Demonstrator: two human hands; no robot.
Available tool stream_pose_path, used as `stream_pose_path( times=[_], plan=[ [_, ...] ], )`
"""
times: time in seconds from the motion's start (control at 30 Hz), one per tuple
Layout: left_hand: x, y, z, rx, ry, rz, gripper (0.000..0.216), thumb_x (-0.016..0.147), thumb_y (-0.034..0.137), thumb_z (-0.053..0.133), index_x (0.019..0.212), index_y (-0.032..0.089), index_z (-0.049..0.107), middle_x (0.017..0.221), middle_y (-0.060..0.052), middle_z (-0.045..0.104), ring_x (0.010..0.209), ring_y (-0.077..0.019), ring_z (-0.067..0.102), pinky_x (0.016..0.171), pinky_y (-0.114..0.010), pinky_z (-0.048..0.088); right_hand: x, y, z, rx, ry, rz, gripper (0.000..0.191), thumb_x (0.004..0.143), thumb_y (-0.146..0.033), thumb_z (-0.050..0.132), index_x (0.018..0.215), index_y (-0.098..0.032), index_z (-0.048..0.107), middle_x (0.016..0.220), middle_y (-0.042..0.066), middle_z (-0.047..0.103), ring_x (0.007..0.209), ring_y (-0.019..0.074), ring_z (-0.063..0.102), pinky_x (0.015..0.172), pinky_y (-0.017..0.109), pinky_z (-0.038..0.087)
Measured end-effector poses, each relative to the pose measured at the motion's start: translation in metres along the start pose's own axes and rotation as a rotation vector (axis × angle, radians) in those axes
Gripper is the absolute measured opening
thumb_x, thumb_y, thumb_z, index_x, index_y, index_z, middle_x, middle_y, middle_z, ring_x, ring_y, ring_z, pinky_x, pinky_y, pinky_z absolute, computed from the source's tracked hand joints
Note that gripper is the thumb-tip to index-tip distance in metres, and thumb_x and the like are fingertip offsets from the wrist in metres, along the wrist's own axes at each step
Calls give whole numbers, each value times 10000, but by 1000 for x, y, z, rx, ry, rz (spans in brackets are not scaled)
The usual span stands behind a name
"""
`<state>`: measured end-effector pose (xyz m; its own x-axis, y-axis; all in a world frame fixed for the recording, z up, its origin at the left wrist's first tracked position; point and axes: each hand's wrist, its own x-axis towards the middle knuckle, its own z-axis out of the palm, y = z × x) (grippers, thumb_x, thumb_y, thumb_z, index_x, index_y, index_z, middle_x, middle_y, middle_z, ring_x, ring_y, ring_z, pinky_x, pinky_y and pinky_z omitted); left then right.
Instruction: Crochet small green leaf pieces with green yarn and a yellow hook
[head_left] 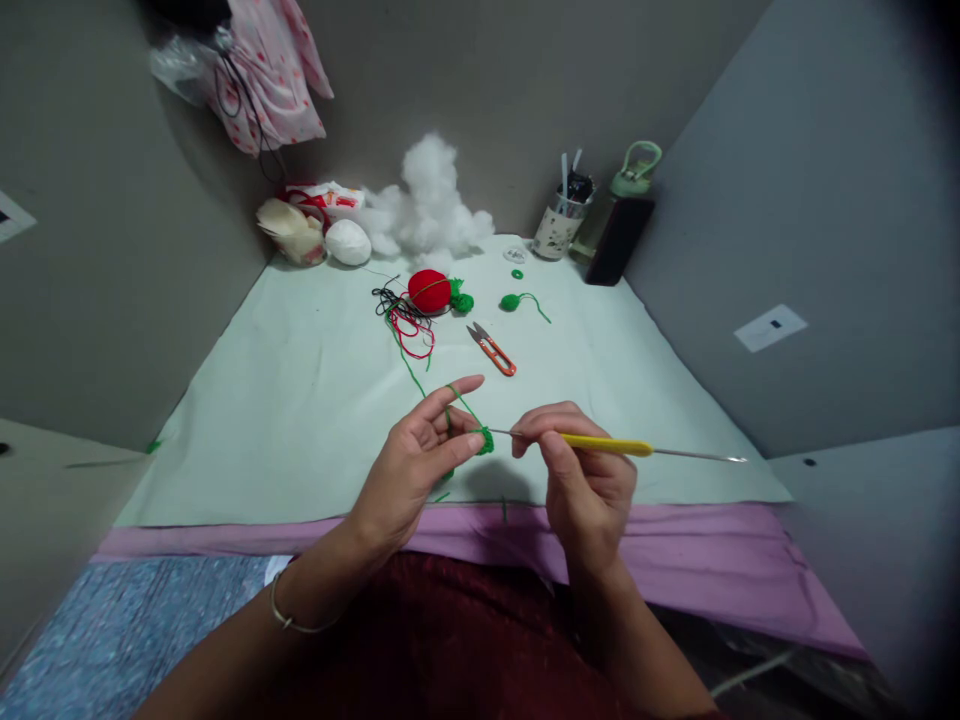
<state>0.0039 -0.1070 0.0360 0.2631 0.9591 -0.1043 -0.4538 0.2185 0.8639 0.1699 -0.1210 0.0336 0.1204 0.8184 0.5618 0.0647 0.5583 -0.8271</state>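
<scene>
Working over pale cloth [300,400] with left hand [416,450] and right hand [589,475], both grasping. Holding yellow-handled hook [606,444] in the right, with orange snips [498,356] beyond and between both. Pinching small green crochet piece [487,442] in the left, on the side facing the right, against hook's tip.

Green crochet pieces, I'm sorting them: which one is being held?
The green piece pinched in the left hand; the others lie farther back on the table.

The left hand [412,460] pinches a green yarn piece [487,441]; the right hand [589,475] holds a yellow-handled hook [611,444] against it. From that piece, scissors [496,356] lie at twelve o'clock, a red ball [430,291] at eleven, a bottle [631,182] at one.
</scene>
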Motion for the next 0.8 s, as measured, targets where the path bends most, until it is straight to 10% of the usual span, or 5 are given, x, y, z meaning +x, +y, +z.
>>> stream_pose_path(
  times=[0.8],
  plan=[
    [0, 1, 1, -28, -14, -44, 565, 803, 235, 861, 1345, 235, 703, 853, 0, 642, 786, -131, 538, 750, -264, 414, -4, 6, -1, 143, 22, 115, 169, 1009, -235, 616, 940, -234, 770, 835, 25, 678, 711, 156, 617, 661, 330, 508]
  ],
)
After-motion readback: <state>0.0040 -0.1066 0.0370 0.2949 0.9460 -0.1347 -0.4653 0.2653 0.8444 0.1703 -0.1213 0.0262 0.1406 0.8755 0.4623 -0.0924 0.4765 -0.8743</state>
